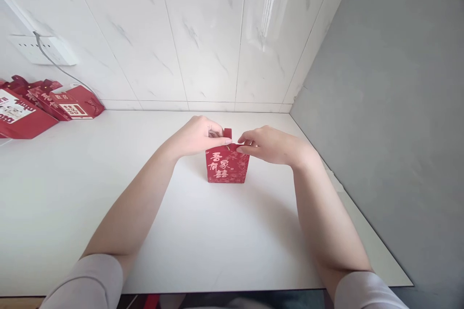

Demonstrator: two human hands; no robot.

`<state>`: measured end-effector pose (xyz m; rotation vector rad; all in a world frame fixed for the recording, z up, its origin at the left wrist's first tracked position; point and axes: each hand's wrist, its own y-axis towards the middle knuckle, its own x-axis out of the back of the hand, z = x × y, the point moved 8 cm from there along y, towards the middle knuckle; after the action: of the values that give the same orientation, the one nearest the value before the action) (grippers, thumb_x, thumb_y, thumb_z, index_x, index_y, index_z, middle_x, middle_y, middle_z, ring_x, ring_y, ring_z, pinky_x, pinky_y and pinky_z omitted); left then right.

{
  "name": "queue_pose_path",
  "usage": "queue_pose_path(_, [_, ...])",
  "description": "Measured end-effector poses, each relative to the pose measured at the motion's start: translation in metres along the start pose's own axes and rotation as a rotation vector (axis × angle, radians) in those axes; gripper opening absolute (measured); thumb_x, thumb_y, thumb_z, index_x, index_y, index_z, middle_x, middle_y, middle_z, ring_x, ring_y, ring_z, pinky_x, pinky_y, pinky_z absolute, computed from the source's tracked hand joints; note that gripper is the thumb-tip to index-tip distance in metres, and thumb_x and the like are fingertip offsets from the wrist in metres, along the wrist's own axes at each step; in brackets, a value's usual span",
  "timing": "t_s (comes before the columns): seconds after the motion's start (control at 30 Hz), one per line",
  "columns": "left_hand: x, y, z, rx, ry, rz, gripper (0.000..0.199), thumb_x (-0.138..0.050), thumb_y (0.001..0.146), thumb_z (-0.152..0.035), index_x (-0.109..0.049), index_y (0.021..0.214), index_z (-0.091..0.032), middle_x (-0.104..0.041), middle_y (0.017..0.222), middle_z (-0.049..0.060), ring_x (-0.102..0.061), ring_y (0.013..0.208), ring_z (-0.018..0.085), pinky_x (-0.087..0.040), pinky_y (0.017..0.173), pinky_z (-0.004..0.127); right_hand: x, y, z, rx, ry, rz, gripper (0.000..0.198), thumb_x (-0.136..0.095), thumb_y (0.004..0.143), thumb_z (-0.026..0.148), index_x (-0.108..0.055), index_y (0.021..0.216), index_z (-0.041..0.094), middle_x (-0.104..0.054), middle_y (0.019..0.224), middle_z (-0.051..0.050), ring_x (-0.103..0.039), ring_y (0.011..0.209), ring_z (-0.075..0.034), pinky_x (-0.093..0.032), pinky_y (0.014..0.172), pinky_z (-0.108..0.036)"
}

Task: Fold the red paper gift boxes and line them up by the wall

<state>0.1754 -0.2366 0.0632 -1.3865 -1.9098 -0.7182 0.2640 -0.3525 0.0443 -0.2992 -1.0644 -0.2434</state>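
Observation:
A small red paper gift box (228, 169) with pale Chinese characters on its front stands upright on the white table (174, 231). A red strap or tab (227, 133) sticks up from its top. My left hand (197, 135) pinches the top edge at the left, thumb in front and fingers behind. From the right, my right hand (266, 144) grips the top right edge between thumb and fingers. The far side of the box and some fingertips are hidden.
Several red gift boxes and bags (47, 104) lie at the back left against the tiled wall (203, 34). Above them a grey cable (61, 67) hangs from a socket plate (45, 50). A grey wall (380, 106) borders the table's right side.

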Motion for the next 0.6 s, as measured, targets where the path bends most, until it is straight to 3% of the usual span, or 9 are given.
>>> queue_pose_path(0.17, [-0.003, 0.001, 0.000, -0.008, -0.054, -0.010, 0.028, -0.065, 0.077, -0.045, -0.066, 0.068, -0.019, -0.062, 0.067, 0.002, -0.052, 0.059, 0.013, -0.035, 0.053, 0.026, -0.009, 0.009, 0.003, 0.086, -0.065, -0.002, 0.022, -0.046, 0.090, 0.027, -0.054, 0.071, 0.020, -0.058, 0.071, -0.003, -0.041, 0.053, -0.011, -0.026, 0.047, -0.027])
queue_pose_path(0.3, [-0.006, 0.003, 0.002, -0.021, -0.093, 0.005, 0.026, -0.064, 0.078, -0.044, -0.068, 0.076, -0.018, -0.066, 0.075, 0.004, -0.057, 0.066, 0.015, -0.040, 0.057, 0.027, -0.011, 0.008, 0.006, 0.119, -0.024, 0.012, 0.023, -0.045, 0.091, 0.026, -0.050, 0.069, 0.020, -0.053, 0.069, -0.001, -0.037, 0.053, -0.011, -0.023, 0.048, -0.027])
queue_pose_path(0.6, [-0.005, 0.005, 0.005, -0.035, -0.057, -0.029, 0.031, -0.064, 0.077, -0.041, -0.056, 0.061, -0.017, -0.058, 0.063, 0.000, -0.048, 0.057, 0.010, -0.029, 0.051, 0.024, -0.011, 0.009, 0.013, 0.159, 0.121, 0.029, 0.039, -0.037, 0.098, 0.045, -0.034, 0.067, 0.020, -0.036, 0.065, 0.003, -0.029, 0.053, -0.010, -0.024, 0.047, -0.027])
